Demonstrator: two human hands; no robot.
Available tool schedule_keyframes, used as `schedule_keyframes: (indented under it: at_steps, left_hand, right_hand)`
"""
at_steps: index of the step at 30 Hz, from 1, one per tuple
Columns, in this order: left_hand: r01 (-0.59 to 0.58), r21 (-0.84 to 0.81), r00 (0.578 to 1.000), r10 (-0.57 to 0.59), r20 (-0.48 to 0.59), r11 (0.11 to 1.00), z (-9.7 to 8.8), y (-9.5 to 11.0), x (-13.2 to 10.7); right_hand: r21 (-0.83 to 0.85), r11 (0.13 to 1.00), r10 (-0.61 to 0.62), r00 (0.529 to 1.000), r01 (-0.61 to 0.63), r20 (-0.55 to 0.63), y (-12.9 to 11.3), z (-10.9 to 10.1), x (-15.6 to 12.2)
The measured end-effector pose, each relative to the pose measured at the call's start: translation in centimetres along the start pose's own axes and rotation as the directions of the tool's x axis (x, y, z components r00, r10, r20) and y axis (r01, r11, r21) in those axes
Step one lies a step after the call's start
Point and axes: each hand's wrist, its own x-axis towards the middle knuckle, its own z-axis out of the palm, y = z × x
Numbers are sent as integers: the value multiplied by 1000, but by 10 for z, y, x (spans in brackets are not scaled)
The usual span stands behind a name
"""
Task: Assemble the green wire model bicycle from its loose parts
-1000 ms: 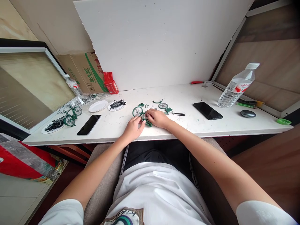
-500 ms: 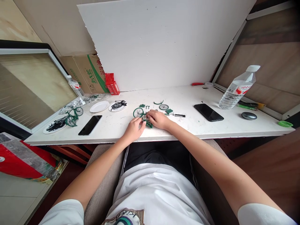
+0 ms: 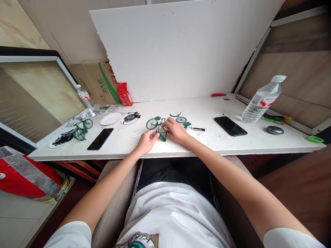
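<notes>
My left hand pinches the near left side of a green model bicycle frame on the white table. Over the frame's far side is my right hand, its thumb and fingertips closed together on something too small to name. A spoked wheel with a green rim lies just beyond the left fingertips. Past the right hand lie another wheel, a curved green strip, a small green part and a thin tool with a black handle.
An assembled green model bicycle stands at the left, near plates of black parts and a white plate. A phone lies left of my hands, another phone right. Beyond it stand a water bottle and a mouse.
My hands have drawn slightly apart, uncovering more of the green frame between them. The right fingertips have shifted away from the left ones. The camera view has tilted a little.
</notes>
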Motion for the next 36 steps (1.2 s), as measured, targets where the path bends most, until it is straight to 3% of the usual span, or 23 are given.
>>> schedule_keyframes:
  at_steps: [6, 17, 28, 36]
  left_hand:
    - [46, -101, 999, -49, -22, 994, 0, -4, 4]
    - [53, -162, 997, -60, -39, 985, 1, -9, 5]
    - [47, -189, 998, -55, -40, 981, 1, -11, 6]
    - [58, -252, 998, -59, 4, 966, -2, -6, 6]
  right_hand:
    - [-46, 997, 61, 996, -64, -72, 6, 0, 1]
    - [0, 999, 37, 994, -37, -104, 3, -1, 0]
    - [40, 997, 72, 997, -73, 24, -6, -2, -2]
    - [31, 999, 30, 996, -28, -87, -4, -1, -1]
